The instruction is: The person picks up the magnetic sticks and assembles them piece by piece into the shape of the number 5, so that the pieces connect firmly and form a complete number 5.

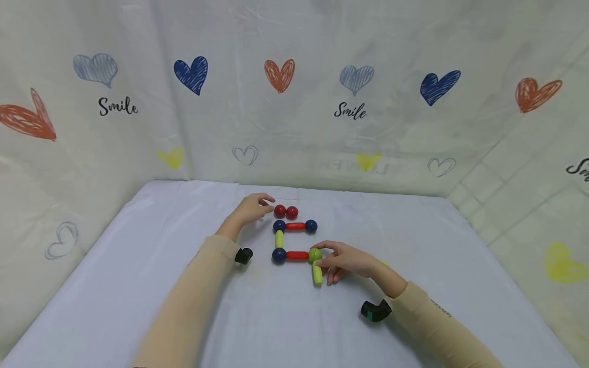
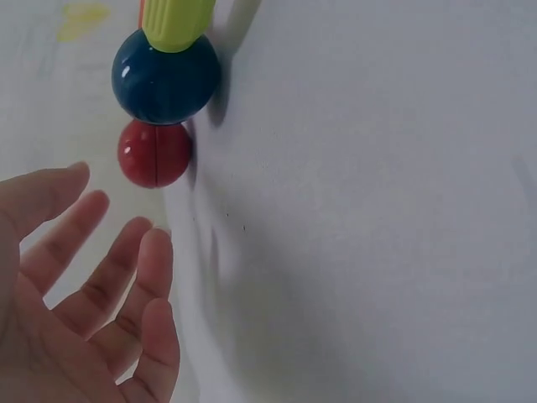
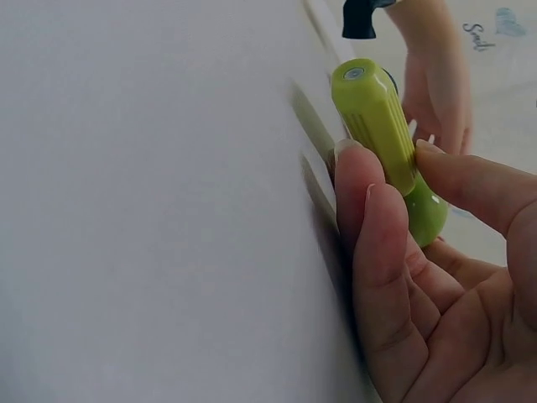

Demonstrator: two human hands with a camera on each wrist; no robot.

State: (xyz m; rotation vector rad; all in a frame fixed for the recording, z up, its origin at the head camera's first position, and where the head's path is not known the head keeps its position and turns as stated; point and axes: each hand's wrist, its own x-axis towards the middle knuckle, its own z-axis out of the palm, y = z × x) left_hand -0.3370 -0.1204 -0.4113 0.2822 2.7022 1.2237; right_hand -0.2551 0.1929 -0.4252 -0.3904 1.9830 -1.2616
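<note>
My right hand (image 1: 349, 260) pinches a yellow-green magnetic rod (image 1: 317, 274) between thumb and fingers, as the right wrist view shows. The far end of that rod (image 3: 382, 126) meets a green ball (image 1: 315, 255). A red rod (image 1: 297, 255) runs from the green ball to a blue ball (image 1: 278, 255). From there a second yellow-green rod (image 1: 279, 239) leads up to another blue ball (image 1: 279, 226). My left hand (image 1: 250, 208) hovers beside a red ball (image 1: 279, 211), fingers loosely bent and holding nothing; in the left wrist view its fingertips are apart from the red ball (image 2: 155, 154).
A second red ball (image 1: 292, 212) sits against the first. At the top, another red rod (image 1: 295, 226) ends in a blue ball (image 1: 311, 226). Something yellow (image 1: 384, 263) peeks out behind my right wrist. White cloth covers the table (image 1: 276, 322); a heart-printed sheet (image 1: 303, 128) hangs behind.
</note>
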